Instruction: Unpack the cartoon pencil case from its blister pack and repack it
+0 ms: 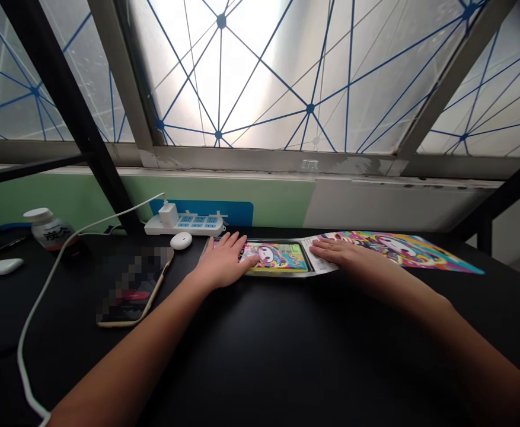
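Note:
My left hand (223, 260) lies flat with spread fingers on a clear plastic tray (277, 273), its fingertips over the left end of a brightly coloured cartoon card (281, 258) inside. My right hand (340, 252) rests flat on a white paper strip (322, 256) where it joins a long, multicoloured printed cartoon sheet (404, 249). That sheet runs off to the right along the table. Both hands press on these flat items without gripping them, and they partly hide the card and the paper.
On the black table (260, 350) lie a smartphone (133, 286) with a blurred screen, a white oval case (181, 240), and a white mouse-shaped object (2, 267). A power strip (184, 223), white bottle (47, 229), and white cable (55, 296) stand further left.

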A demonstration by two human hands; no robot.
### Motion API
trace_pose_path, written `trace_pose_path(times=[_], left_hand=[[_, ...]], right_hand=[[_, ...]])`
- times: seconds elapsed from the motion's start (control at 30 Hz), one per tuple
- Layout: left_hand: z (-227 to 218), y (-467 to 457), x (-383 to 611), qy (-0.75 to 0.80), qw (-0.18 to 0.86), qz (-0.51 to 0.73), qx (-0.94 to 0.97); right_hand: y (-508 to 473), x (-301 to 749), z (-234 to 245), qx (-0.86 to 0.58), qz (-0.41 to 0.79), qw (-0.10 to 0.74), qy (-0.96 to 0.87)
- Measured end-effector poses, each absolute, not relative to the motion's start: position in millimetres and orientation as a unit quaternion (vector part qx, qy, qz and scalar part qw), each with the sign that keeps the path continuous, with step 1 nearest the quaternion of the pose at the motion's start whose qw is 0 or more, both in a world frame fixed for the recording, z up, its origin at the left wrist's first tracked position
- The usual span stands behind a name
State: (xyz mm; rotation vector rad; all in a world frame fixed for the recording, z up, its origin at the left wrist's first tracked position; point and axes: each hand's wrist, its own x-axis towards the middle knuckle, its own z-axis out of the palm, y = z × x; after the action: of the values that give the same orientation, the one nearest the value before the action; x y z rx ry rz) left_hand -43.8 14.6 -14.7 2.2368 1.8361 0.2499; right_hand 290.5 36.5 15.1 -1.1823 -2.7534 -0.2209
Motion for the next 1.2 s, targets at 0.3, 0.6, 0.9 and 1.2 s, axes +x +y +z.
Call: trace_pose_path(times=[0.3, 0.6, 0.9, 1.2], left_hand=[[-21, 22, -52, 0.653, 0.081, 0.106, 0.745], [-20, 10, -22, 0.62, 0.068, 0.133, 0.77], [-25, 5, -13, 0.588, 0.01, 0.12, 0.8], [-22, 6, -17, 0.576, 0.015, 0.108, 0.81]], right_hand=[[0, 258, 30, -0.397, -0.143, 0.142, -0.895], [-86, 143, -26, -0.203, -0.019, 0.096, -0.974], [-38, 128, -27, -0.207, 0.19, 0.135, -0.95], [-19, 146, -26, -0.125, 0.206, 0.108, -0.964]])
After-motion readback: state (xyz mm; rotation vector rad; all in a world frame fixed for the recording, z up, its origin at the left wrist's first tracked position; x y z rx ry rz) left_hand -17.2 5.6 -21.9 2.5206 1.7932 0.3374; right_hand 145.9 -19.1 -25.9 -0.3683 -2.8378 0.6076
